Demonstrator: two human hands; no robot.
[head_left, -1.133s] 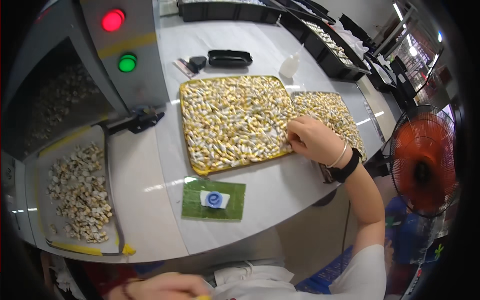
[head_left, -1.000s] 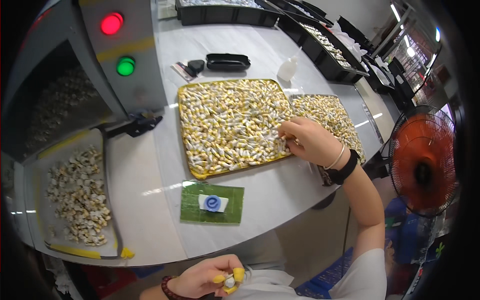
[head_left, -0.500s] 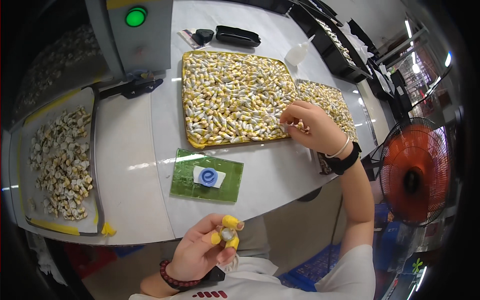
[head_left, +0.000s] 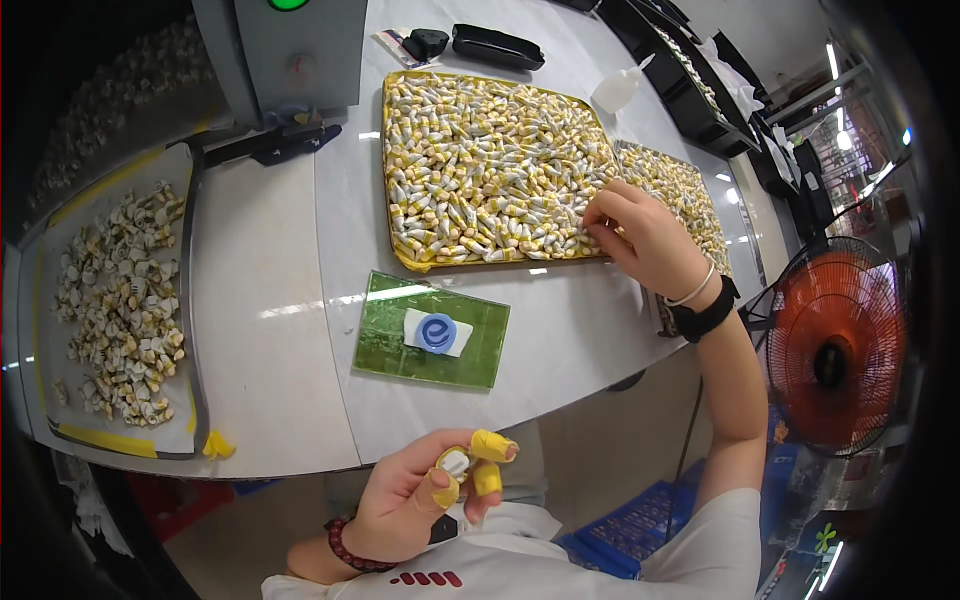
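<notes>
Yellow tape wraps the fingertips of my left hand point(head_left: 415, 500), which is held in front of the table's near edge. It grips a small whitish piece point(head_left: 454, 463) between thumb and fingers. My right hand point(head_left: 640, 240) reaches over the right edge of a large yellow-rimmed tray point(head_left: 408, 258). Its thumb and fingers are closed together at the small white-and-yellow cone-shaped pieces point(head_left: 490, 165) that fill this tray; what they hold is hidden. On the table between my hands lies a green glass plate point(head_left: 470, 365) bearing a blue round pad point(head_left: 437, 333) on a white patch.
Left, a second tray point(head_left: 195, 370) carries a heap of small whitish pieces point(head_left: 125, 300). A grey machine point(head_left: 290, 60) with a green light stands behind it. Far back are a black case point(head_left: 497, 47) and a white squeeze bottle point(head_left: 617, 90). An orange fan point(head_left: 830, 340) stands right.
The view has shifted, moving the table up and right in the picture. My left hand has turned the small piece, showing a whiter side. My right fingers have closed down at the tray's edge.
</notes>
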